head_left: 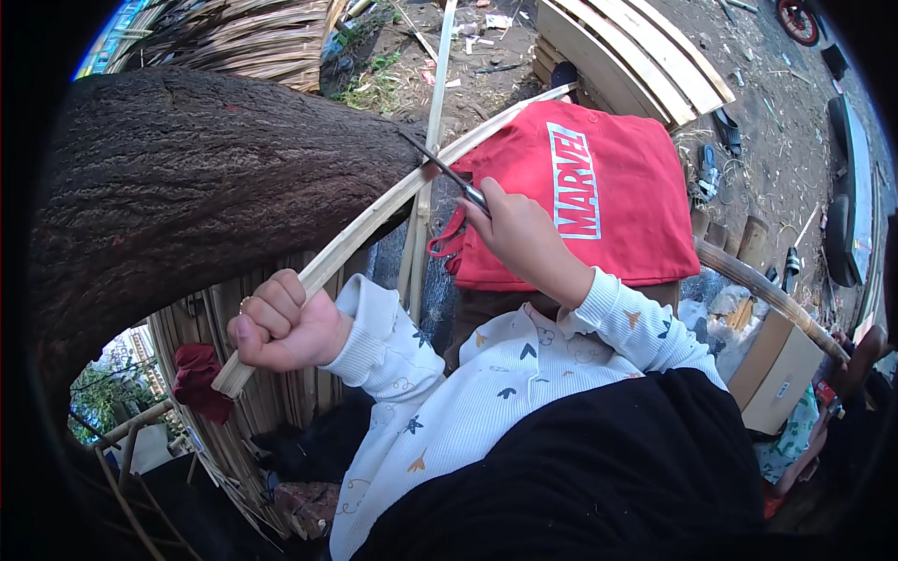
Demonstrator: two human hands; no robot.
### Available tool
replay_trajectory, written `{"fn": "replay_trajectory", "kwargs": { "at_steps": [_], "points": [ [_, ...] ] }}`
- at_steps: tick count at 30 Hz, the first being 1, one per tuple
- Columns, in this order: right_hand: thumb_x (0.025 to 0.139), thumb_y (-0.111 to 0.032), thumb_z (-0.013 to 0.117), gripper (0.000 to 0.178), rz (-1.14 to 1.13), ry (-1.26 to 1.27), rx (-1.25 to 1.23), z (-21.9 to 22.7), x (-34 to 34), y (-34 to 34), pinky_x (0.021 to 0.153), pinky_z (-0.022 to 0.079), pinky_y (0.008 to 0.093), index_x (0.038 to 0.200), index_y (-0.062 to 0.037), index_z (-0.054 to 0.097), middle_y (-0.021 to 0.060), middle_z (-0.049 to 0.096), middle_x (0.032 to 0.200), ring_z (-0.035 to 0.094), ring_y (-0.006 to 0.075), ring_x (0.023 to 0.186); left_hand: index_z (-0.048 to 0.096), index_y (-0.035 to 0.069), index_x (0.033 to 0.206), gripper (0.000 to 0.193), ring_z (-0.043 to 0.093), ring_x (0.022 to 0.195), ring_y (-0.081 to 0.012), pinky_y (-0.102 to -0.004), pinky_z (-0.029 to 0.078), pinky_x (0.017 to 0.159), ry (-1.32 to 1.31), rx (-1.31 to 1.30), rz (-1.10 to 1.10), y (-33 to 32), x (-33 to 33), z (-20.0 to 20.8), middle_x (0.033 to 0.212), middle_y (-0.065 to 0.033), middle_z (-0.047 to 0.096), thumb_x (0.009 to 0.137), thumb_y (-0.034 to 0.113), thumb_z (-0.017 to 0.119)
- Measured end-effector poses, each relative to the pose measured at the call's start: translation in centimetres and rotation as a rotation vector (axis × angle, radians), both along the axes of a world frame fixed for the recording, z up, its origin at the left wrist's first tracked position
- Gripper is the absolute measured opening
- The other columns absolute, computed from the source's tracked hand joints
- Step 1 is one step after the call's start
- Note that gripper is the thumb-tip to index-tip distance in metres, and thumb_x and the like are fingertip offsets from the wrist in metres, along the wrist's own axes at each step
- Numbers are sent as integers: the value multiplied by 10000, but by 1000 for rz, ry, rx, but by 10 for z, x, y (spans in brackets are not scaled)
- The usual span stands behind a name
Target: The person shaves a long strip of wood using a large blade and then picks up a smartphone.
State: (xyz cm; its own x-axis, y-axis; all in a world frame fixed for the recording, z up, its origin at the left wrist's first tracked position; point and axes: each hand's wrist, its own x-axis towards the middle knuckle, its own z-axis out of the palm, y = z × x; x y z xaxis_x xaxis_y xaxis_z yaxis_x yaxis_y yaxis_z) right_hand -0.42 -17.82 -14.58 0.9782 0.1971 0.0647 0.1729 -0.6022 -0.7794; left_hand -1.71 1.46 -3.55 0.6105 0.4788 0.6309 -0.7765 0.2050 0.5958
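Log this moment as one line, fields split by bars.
left hand: grips pale strip | right hand: holds knife across pale strip | red cloth: beneath right hand

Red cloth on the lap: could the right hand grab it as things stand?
Probably yes: the right hand is over the left part of the red cloth, apparently unobstructed, but it would likely need to release the knife.

A white leaf-printed shirt (505, 374) with ribbed cuffs (597, 301) shows beneath black cloth (580, 458).
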Motion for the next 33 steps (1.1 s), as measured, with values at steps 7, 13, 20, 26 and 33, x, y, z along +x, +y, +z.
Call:
{"fn": "replay_trajectory", "kwargs": {
  "at_steps": [7, 13, 20, 26, 33],
  "points": [
    [868, -299, 548, 320, 220, -230, 158, 24, -18, 8, 484, 414, 424, 815, -9, 425, 187, 528, 583, 544, 368, 549, 160, 165, 494, 384, 109, 326, -44, -226, 114, 347, -22, 7, -19, -15, -11, 8, 388, 63, 179, 796, 119, 394],
    [868, -270, 549, 299, -58, 27, -10, -9, 19, -10, 470, 400, 441, 803, -11, 414, 180, 521, 564, 537, 377, 534, 160, 167, 492, 385, 117, 323, -45, -225, 112, 348, -41, -1, -56, -13, -7, 4, 385, 62, 186, 794, 122, 394],
    [843, -281, 578, 280, 90, -325, 121, -28, 0, 0, 455, 434, 424, 838, -36, 443, 145, 538, 562, 558, 327, 500, 156, 167, 500, 387, 116, 327, -45, -229, 111, 351, -34, -8, -54, -12, -7, 10, 385, 60, 191, 806, 124, 389],
    [871, -271, 541, 280, -65, 170, -106, -12, 22, -16, 471, 415, 443, 837, -17, 427, 180, 546, 602, 558, 380, 569, 153, 168, 500, 392, 114, 327, -46, -231, 111, 349, 5, -39, -20, -6, -4, 1, 387, 60, 182, 800, 117, 399],
    [877, -283, 532, 289, -21, 20, -95, -31, 22, -23, 512, 431, 436, 840, -10, 444, 181, 556, 612, 571, 369, 591, 161, 167, 498, 386, 111, 326, -47, -231, 108, 347, -40, -8, 23, -15, -7, 16, 386, 62, 176, 798, 116, 399]
  ]
}}
